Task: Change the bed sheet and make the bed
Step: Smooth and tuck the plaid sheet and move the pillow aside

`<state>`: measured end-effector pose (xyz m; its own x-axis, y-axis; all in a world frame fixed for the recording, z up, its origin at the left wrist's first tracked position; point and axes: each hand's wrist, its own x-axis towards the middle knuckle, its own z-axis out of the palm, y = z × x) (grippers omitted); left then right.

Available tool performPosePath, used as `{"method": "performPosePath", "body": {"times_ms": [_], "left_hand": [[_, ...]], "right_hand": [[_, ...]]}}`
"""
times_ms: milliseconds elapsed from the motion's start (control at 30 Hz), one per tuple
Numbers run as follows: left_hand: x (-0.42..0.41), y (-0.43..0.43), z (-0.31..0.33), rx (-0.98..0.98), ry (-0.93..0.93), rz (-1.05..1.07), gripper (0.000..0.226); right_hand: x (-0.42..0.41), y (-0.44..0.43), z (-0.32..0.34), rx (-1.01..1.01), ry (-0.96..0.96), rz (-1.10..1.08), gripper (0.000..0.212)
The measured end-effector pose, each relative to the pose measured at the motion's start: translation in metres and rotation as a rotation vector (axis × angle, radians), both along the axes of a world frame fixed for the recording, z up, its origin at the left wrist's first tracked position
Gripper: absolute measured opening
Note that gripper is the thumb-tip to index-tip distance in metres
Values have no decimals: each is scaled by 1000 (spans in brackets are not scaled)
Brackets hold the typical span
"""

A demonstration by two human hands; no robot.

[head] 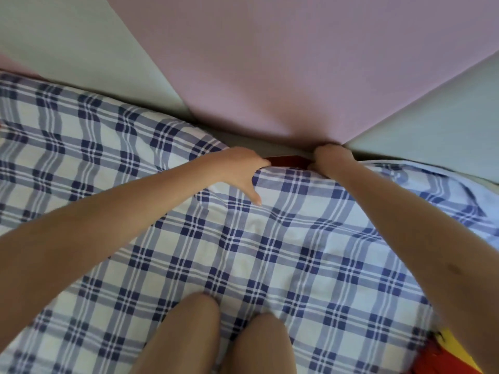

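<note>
At the bed's far edge, below the pink wall [270,63], the checked sheet [270,252] lies spread. The left hand [243,171] curls its fingers over that edge, fingertips hidden, thumb splayed. The right hand [330,157] bunches beside it; its grip cannot be made out.

Bed sheet [270,252]: woven cloth, blue-and-white check, matt and soft, with shallow creases and ripples across the surface. Pink wall panel [297,63]: smooth, matt, evenly painted in appearance. Pale green panels [67,49] beside it: same flat finish, no gloss. Strip [286,161] at the bed's far edge: dark red-brown, hard, smooth, slight sheen; wood or laminate cannot be told. Red and yellow item [453,354], lower right: blurred, material unclear
</note>
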<state>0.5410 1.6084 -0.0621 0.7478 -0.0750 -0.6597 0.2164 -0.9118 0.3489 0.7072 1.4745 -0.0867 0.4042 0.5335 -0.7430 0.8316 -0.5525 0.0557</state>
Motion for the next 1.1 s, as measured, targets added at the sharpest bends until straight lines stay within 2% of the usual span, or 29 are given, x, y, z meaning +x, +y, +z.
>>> {"method": "performPosePath", "body": {"times_ms": [100,167,200,233,267,300,333,400,467,533,633,733,833,967,1100], "left_hand": [[8,2,-10,-63,76,20,101],[16,5,-15,-91,131,36,97],[21,8,-18,-109,165,55,92],[26,13,-20,-137,205,84,85],[33,17,-24,-177,254,111,78],[40,22,-28,-230,302,142,71],[47,26,-34,-282,342,167,68],[56,30,-40,-333,402,228,75],[62,35,-45,-300,409,251,86],[62,39,-48,-282,361,272,87],[51,40,-48,-175,170,290,85],[18,36,-54,148,-208,191,75],[-27,51,-67,418,-528,169,70],[-58,84,-75,576,-536,200,68],[-52,97,-65,540,-488,249,75]], "right_hand": [[2,-8,-7,54,-164,92,27],[0,-6,-5,247,-144,36,24],[-2,-3,-2,353,-31,-33,27],[-5,-2,3,405,176,-133,35],[-9,-2,10,363,440,-239,46],[-11,-2,17,272,615,-254,63],[-11,-2,19,157,650,-164,84],[-2,0,12,-50,538,29,111],[11,9,2,-176,506,0,119],[17,16,-10,-214,547,-61,125],[15,12,-23,-56,394,-29,123],[6,-12,-29,152,131,19,118],[3,-35,-32,351,3,26,110],[7,-58,-37,408,-69,-14,106],[14,-47,-29,283,-54,-39,104]]}}
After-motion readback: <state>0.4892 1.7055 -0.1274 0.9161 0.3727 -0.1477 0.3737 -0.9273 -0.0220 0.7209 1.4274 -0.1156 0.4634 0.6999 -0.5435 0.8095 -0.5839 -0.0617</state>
